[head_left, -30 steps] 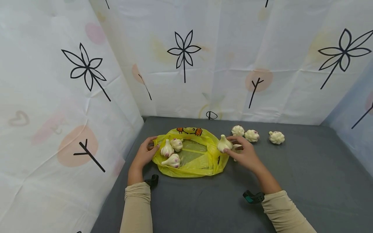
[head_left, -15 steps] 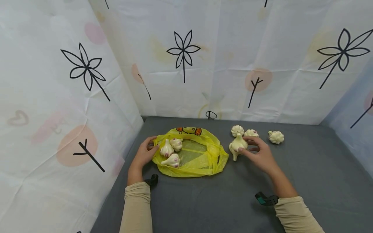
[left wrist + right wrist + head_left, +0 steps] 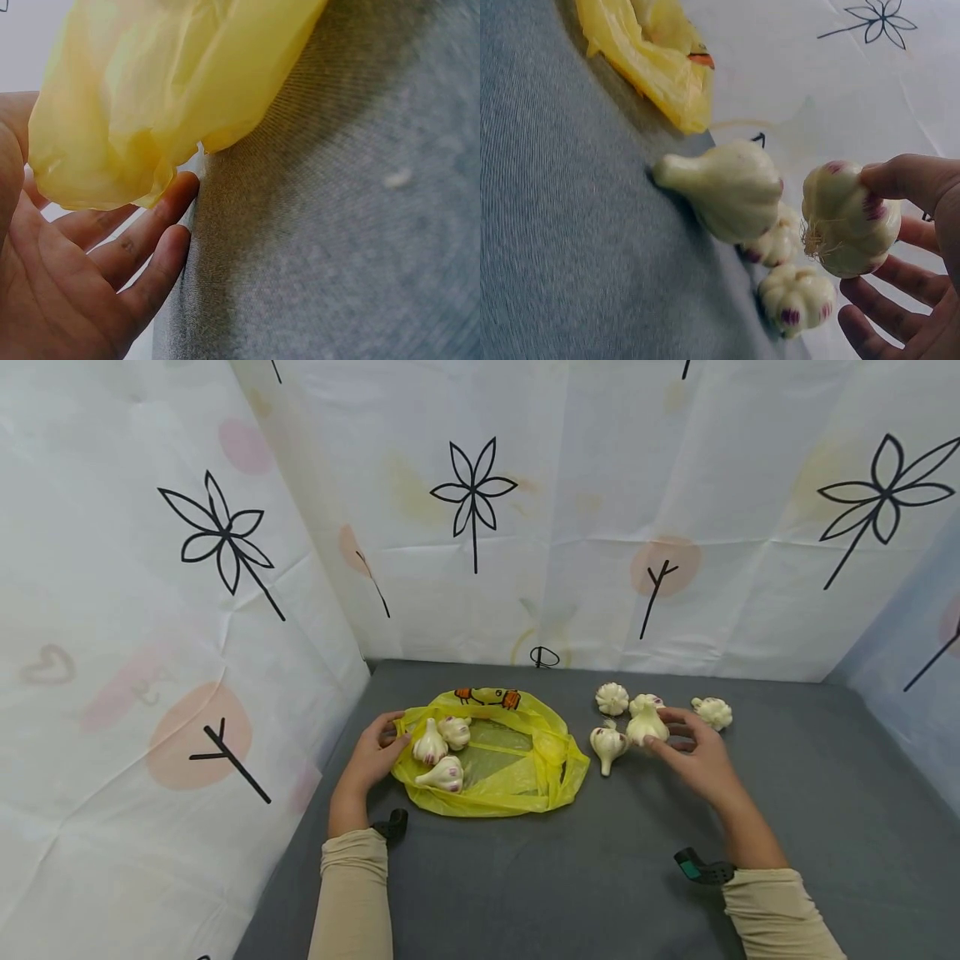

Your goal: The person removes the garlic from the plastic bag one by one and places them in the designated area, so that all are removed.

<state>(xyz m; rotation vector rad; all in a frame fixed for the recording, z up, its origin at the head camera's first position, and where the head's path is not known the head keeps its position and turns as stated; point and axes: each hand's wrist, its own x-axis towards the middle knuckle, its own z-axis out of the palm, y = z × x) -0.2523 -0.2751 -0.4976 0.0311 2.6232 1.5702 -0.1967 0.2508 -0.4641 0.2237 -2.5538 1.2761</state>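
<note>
My right hand [image 3: 698, 757] holds a garlic bulb [image 3: 647, 723] by thumb and fingers, above the table. In the right wrist view that garlic bulb [image 3: 849, 217] shows purple marks and dry roots. A second bulb [image 3: 608, 745] lies just left of it, its neck towards me. The yellow plastic bag [image 3: 480, 806] lies with its mouth spread, and several bulbs [image 3: 431, 743] sit in its left part. My left hand [image 3: 372, 757] pinches the bag's left rim between thumb and fingers. In the left wrist view the yellow plastic [image 3: 150, 112] hides part of the thumb and fingers.
Behind the held bulb lie a bulb [image 3: 612, 698] and another, partly hidden. One more bulb [image 3: 712, 713] rests farther right. Grey cloth [image 3: 525, 885] covers the table, and a white patterned sheet [image 3: 570, 585] stands behind and at the left.
My right hand has carried the garlic bulb to the right, away from the bag's right edge, uncovering the bulb beside the bag. My left hand and the bag have stayed put.
</note>
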